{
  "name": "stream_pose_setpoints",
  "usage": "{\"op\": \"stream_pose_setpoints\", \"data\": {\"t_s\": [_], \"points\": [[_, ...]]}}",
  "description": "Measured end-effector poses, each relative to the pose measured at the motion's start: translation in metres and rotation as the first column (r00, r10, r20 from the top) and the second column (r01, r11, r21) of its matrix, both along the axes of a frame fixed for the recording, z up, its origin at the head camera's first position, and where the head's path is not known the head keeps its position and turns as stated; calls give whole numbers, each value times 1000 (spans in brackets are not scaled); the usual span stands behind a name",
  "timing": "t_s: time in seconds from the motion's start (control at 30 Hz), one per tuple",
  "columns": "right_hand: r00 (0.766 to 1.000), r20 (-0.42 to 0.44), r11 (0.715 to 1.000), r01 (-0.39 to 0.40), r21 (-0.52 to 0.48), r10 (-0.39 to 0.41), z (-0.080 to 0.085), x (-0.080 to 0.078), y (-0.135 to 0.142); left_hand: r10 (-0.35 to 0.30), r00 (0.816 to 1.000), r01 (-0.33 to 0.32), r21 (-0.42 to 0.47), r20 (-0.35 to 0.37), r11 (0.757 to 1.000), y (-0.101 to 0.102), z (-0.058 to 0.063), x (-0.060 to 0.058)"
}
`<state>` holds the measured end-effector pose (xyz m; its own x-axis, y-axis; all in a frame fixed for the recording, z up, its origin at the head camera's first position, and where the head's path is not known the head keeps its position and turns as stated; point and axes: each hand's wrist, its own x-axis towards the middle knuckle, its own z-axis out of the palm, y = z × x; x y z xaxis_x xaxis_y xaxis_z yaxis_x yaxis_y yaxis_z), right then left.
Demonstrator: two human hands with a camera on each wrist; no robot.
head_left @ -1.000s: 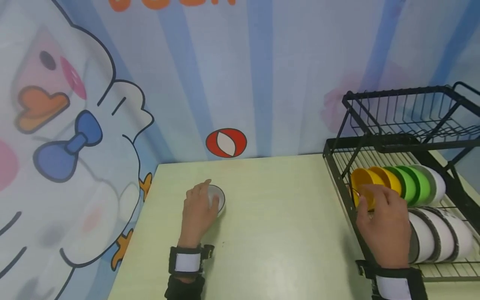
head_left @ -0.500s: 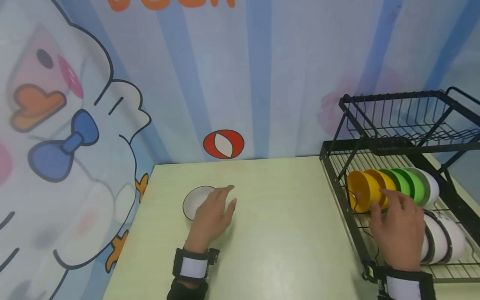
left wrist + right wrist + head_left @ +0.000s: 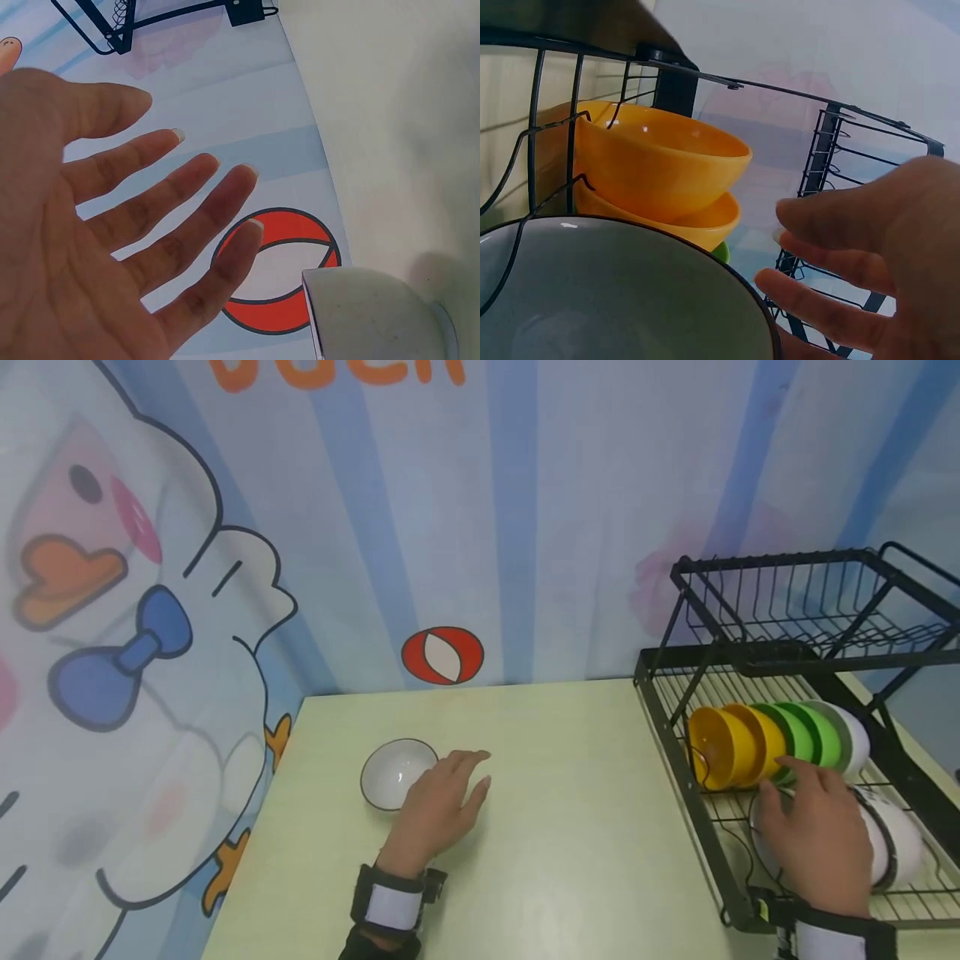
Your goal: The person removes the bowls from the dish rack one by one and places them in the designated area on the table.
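A white bowl with a dark rim point(image 3: 390, 770) stands upright on the table, partly behind my left hand point(image 3: 435, 818). That hand is just to its right, fingers spread and holding nothing; the left wrist view shows its bare palm and the bowl point(image 3: 379, 315) at lower right. My right hand point(image 3: 825, 847) is over the front row of white bowls point(image 3: 896, 843) in the rack, fingers loosely extended. In the right wrist view, the nearest white bowl point(image 3: 630, 292) lies beside my fingers, with a gap to the thumb. Two yellow bowls point(image 3: 716, 747) stand behind it.
The black two-tier dish rack point(image 3: 689, 793) stands on the right of the table point(image 3: 570, 827). Its upper shelf point(image 3: 825, 664) overhangs the back row, which also has green bowls point(image 3: 798, 735) and a white one point(image 3: 855, 739). A printed backdrop point(image 3: 585, 527) rises behind the table.
My left hand has let go of the white bowl and moved to its right. My right hand has moved right, from the front yellow bowl to over the white bowls.
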<state>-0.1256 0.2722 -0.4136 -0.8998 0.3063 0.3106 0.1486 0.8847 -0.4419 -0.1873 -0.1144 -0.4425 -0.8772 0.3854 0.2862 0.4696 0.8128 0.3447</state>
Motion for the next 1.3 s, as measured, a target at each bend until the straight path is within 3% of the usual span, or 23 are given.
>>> {"op": "stream_pose_setpoints", "data": {"t_s": [0.13,0.43,0.77,1.03,1.3], "points": [[995,90,999,-35,-1,35,-2,1,3,-5,1000,5,-4,10,1000,0,-1,0],[971,206,990,-134,51,121,-3,-1,13,-27,1000,27,-11,16,1000,1,-4,-4],[969,170,970,-202,136,178,-6,1,20,-42,999,43,-16,23,999,3,-3,-6],[903,378,967,-246,63,205,-4,4,27,-55,998,55,-22,18,998,1,-3,-4],[891,400,961,-265,76,214,-6,3,25,-67,995,70,-45,72,997,0,-8,-2]]}}
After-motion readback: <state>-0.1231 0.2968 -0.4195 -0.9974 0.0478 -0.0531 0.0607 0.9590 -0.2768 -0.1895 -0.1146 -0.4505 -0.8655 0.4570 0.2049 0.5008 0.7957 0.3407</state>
